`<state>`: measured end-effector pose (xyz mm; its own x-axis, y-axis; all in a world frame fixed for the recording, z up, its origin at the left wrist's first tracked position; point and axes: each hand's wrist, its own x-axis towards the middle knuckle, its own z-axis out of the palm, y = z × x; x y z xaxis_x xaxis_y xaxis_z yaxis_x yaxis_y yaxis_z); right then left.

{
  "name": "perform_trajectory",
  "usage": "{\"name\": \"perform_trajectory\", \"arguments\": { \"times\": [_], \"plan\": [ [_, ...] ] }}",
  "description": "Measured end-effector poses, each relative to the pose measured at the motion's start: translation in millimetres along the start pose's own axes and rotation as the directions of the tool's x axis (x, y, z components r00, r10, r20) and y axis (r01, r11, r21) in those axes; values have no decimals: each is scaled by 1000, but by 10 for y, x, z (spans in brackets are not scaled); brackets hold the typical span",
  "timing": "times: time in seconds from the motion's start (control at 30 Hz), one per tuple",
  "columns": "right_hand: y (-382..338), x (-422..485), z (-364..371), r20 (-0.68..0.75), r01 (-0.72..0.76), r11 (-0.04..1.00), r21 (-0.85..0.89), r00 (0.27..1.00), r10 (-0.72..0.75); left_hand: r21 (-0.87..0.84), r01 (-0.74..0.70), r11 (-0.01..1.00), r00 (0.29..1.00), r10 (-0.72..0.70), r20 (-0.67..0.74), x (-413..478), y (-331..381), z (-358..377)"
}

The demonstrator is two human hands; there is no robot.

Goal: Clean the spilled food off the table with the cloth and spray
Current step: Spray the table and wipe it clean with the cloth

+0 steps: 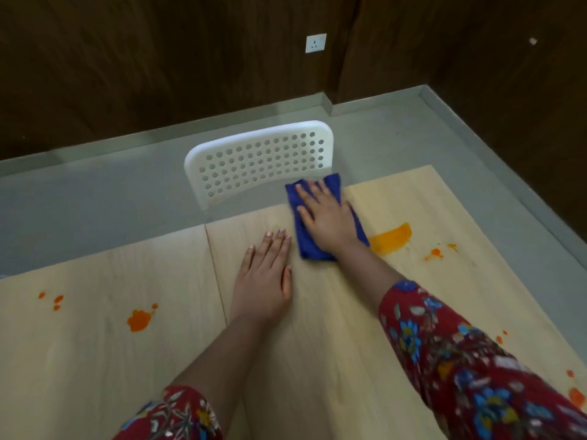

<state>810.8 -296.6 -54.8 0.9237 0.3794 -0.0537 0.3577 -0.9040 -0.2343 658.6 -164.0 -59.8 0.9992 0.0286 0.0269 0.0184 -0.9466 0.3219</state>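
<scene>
A folded blue cloth [309,246] lies on the light wooden table [333,328] near its far edge. My right hand [324,214] presses flat on the cloth with straight, spread fingers. My left hand [265,274] rests flat on the bare table just left of the cloth. An orange smear [392,238] lies right of the cloth, with small orange drops [433,254] beyond it. Another orange blot [138,319] and small spots [57,300] mark the left side of the table. More orange spots [576,395] sit at the right edge. No spray bottle is in view.
A white perforated chair back [260,158] stands at the far table edge, right behind the cloth. Grey floor [95,192] and dark wooden walls with a white socket [315,43] lie beyond. A seam [216,271] runs across the tabletop left of my left hand.
</scene>
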Motion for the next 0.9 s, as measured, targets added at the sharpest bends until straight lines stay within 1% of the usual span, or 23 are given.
{"name": "perform_trajectory", "arguments": {
  "times": [0.03, 0.1, 0.17, 0.2, 0.23, 0.27, 0.3, 0.37, 0.4, 0.43, 0.47, 0.5, 0.53, 0.57, 0.6, 0.67, 0.7, 0.73, 0.77, 0.8, 0.83, 0.87, 0.9],
  "plan": [
    [238, 85, -50, -9, -108, 994, -6, 994, 108, 0, -6, 1000, 1000, 6, 8, -12, -5, -3],
    [796, -22, -162, -39, -335, 942, -28, 942, 334, -6, -13, 1000, 1000, 13, 20, -11, -5, 1],
    [1186, -499, -241, -65, -543, 839, 28, 837, 543, -9, -8, 1000, 1000, 8, 18, 3, -12, 5],
    [1235, -791, -220, -84, -623, 779, 61, 775, 626, -13, 1, 1000, 1000, 0, 18, 12, -10, 7],
    [1142, -1073, -156, -122, -668, 743, 50, 734, 668, -15, 5, 1000, 1000, -5, 22, 15, -10, 7],
    [945, -1321, -63, -160, -660, 751, 6, 741, 652, -12, 2, 1000, 1000, -1, 26, 14, 0, 4],
    [683, -1472, 34, -187, -597, 802, -30, 792, 582, -9, -4, 1000, 1000, 4, 27, 14, 3, 2],
    [234, -1426, 171, -147, -362, 931, -51, 925, 352, -11, -13, 1000, 1000, 13, 26, 16, 0, -8],
    [103, -1262, 173, -90, -212, 975, -66, 974, 206, -12, -20, 1000, 999, 20, 25, 13, 4, -15],
    [81, -1026, 155, -46, -64, 995, -83, 997, 60, -8, -31, 999, 999, 31, 28, 8, 1, -22],
    [126, -778, 69, 2, 31, 996, -83, 1000, -31, -4, -46, 999, 998, 46, 33, 3, -1, -30],
    [285, -562, -3, 26, 40, 995, -88, 999, -38, 1, -57, 998, 997, 57, 42, -6, 3, -31],
    [490, -426, -71, 20, -31, 996, -82, 999, 32, 2, -62, 998, 997, 62, 49, -12, -1, -37],
    [732, -402, -115, -15, -156, 985, -68, 988, 156, 2, -62, 998, 996, 62, 57, -22, 2, -40],
    [971, -479, -143, -54, -311, 950, -44, 950, 308, 2, -59, 998, 997, 58, 57, -21, 10, -43],
    [1154, -851, -139, -102, -601, 798, 49, 792, 602, 2, -44, 999, 997, 44, 60, -14, 6, -39],
    [1048, -1085, -89, -116, -681, 731, 51, 723, 682, 5, -38, 999, 997, 37, 61, -7, 5, -37],
    [832, -1286, -19, -158, -681, 733, 15, 722, 674, 10, -34, 999, 998, 33, 59, 1, 2, -32],
    [602, -1409, 69, -196, -607, 794, -21, 782, 592, 10, -34, 999, 998, 33, 61, 10, 3, -28],
    [375, -1441, 123, -190, -478, 878, -30, 865, 464, 13, -43, 999, 997, 42, 67, 11, 4, -32],
    [243, -1369, 136, -129, -303, 952, -43, 947, 295, 19, -61, 998, 995, 60, 75, 4, 3, -33],
    [213, -1201, 101, -58, -107, 992, -65, 993, 103, 24, -87, 996, 993, 85, 78, -3, 1, -36],
    [301, -974, 40, -20, 27, 996, -80, 999, -29, 23, -115, 993, 990, 113, 82, -11, 5, -42]
  ]
}}
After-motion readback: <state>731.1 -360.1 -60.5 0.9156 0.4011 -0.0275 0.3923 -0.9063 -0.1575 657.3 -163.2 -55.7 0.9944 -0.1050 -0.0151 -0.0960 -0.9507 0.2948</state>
